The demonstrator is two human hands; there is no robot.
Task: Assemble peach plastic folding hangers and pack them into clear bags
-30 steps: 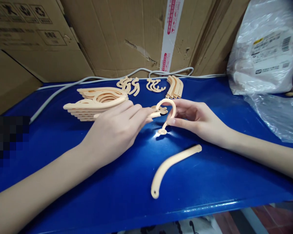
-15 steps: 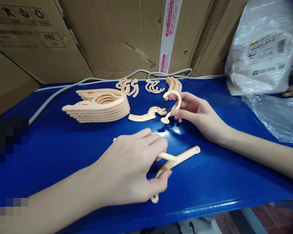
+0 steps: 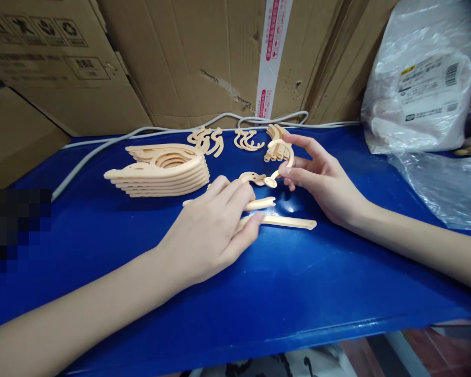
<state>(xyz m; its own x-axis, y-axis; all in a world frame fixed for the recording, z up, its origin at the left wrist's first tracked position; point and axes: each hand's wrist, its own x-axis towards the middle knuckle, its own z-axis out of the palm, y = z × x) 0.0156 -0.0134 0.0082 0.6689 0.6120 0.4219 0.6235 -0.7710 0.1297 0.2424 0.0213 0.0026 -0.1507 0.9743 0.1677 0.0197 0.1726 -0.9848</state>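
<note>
"What are the hands holding?"

"The left hand grips two cream strips over the blue table; the right hand pinches a cream hook nearby."

"Any readable writing?"

"The carton reads 合格证; the bag has a barcode label, its text too blurred."

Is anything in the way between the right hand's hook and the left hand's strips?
Nothing visible: only blue tabletop shows between the hook in the right hand and the strips in the left hand. A curved piece lies farther back.
</note>
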